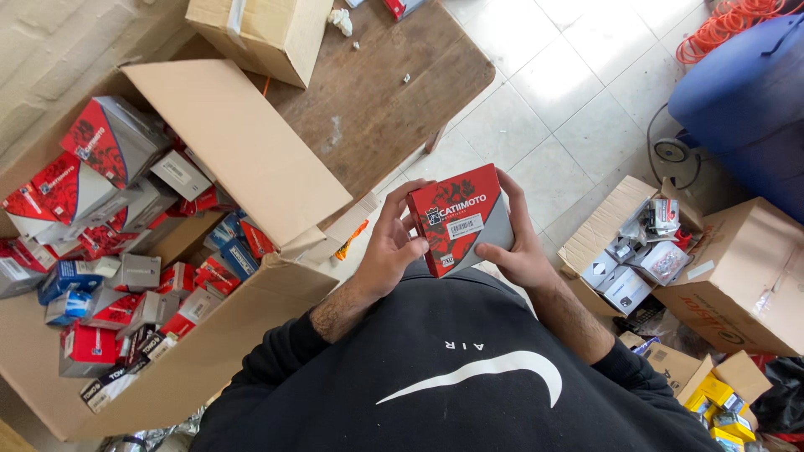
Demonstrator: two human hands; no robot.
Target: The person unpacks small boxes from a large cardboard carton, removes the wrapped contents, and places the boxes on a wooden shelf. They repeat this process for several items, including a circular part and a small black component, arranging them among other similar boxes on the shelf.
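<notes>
Both hands, left (387, 254) and right (521, 251), fingers closed around glossy red-grey cardboard box (456, 219).

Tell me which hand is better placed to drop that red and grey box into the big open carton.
Probably left. Both hands grip the red and grey box, but the left hand is on the side beside the open carton; the right hand is farther away.

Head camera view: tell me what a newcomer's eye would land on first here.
First, the red and grey box at the centre, held between the left hand and right hand. Next, the big open carton at left, heaped with small red, grey and blue boxes. At the upper right, a coil of orange cable lies beside a blue barrel.
</notes>
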